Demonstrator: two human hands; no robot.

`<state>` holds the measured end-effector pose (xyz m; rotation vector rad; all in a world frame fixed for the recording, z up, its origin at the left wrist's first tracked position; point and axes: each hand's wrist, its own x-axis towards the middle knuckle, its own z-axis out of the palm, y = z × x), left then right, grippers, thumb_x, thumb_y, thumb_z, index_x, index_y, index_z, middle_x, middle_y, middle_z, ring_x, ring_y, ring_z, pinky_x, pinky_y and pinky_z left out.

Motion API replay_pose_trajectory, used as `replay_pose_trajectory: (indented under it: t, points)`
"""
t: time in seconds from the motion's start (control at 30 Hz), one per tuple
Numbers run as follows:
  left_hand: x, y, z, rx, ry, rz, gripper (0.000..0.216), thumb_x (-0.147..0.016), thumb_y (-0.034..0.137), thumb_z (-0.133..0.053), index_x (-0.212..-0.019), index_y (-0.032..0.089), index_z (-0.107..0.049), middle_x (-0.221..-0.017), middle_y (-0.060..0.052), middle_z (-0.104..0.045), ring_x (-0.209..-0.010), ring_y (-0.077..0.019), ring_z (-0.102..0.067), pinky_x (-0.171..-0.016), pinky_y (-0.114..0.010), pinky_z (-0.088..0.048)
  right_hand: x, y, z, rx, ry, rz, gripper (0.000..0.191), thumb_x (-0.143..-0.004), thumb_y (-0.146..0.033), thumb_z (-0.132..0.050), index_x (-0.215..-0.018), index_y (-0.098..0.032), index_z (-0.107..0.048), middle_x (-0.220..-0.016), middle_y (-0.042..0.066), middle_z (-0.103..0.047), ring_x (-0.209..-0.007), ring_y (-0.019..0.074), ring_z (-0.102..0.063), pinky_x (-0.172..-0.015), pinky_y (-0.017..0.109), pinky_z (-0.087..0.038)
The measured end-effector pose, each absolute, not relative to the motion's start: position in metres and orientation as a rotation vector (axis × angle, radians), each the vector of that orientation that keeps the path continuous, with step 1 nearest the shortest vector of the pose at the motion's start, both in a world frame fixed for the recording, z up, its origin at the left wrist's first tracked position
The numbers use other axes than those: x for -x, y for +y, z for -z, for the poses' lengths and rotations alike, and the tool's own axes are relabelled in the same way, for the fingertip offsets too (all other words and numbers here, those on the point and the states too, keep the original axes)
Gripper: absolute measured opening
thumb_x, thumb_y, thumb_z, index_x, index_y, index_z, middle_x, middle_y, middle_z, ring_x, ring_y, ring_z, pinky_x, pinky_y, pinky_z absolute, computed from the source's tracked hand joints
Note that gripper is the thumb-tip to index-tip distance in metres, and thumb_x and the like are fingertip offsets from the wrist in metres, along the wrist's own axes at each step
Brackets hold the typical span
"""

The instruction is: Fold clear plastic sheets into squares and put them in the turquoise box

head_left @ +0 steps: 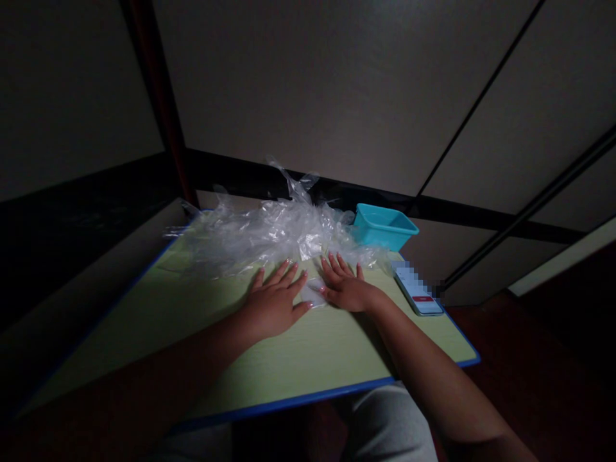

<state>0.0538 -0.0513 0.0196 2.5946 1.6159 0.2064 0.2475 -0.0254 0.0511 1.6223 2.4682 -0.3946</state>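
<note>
A small piece of clear plastic [314,292], perhaps a flattened bag, lies on the table between my two hands. My left hand [275,304] rests palm down with its fingers spread, the thumb at the plastic's left edge. On the other side my right hand [347,287] is also palm down, fingers apart, its thumb touching the plastic's right edge. Just beyond the fingertips spreads a large heap of crumpled clear plastic [279,228], thin and shiny.
A turquoise plastic basket [385,229] stands at the table's back right corner. In front of it lies a phone [418,292] with a lit, partly blurred screen. The pale green table [289,372] has a blue edge and stands against a panelled wall [308,96].
</note>
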Motion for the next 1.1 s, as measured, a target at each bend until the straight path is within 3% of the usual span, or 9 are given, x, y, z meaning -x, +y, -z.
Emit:
replay_pose_trajectory:
  t: [0.27,0.63,0.8,1.1]
  points:
    - [-0.054,-0.054,-0.020,-2.601,1.633,-0.218,0.062,-0.085,0.053,-0.031,-0.139,0.025,-0.023,-0.147,-0.006,-0.015,-0.136,-0.0252,-0.004,-0.102,-0.057,-0.004,-0.246,-0.027,-0.051,-1.441,2.517,0.529,0.078,-0.084,-0.048,-0.038,-0.140,-0.027,0.013,-0.145,0.004,0.020,-0.131,0.0251,0.020,-0.098,0.061,0.005]
    - [-0.052,-0.053,-0.017,-2.613,1.637,-0.236,0.062,-0.085,0.055,-0.033,-0.139,0.026,-0.026,-0.147,-0.007,-0.017,-0.135,-0.0269,-0.004,-0.102,-0.058,-0.003,-0.261,-0.020,-0.053,-1.414,2.501,0.569,0.091,-0.078,-0.051,-0.048,-0.139,-0.026,0.015,-0.144,0.006,0.021,-0.131,0.0260,0.019,-0.099,0.061,0.002]
    - [-0.053,-0.053,-0.018,-2.588,1.649,-0.231,0.062,-0.084,0.056,-0.032,-0.138,0.026,-0.026,-0.147,-0.007,-0.016,-0.135,-0.0261,-0.004,-0.102,-0.058,-0.004,-0.257,-0.018,-0.051,-1.553,2.522,0.562,0.084,-0.080,-0.057,-0.040,-0.140,-0.025,0.010,-0.144,0.008,0.020,-0.131,0.0268,0.020,-0.097,0.061,0.005]
    - [-0.053,-0.053,-0.020,-2.569,1.670,-0.248,0.065,-0.083,0.058,-0.034,-0.139,0.027,-0.025,-0.147,-0.009,-0.015,-0.135,-0.0255,-0.003,-0.102,-0.056,-0.004,-0.234,-0.022,-0.039,-1.572,2.679,0.328,0.081,-0.081,-0.052,-0.040,-0.141,-0.025,0.009,-0.144,0.004,0.021,-0.132,0.0262,0.019,-0.097,0.062,0.008]
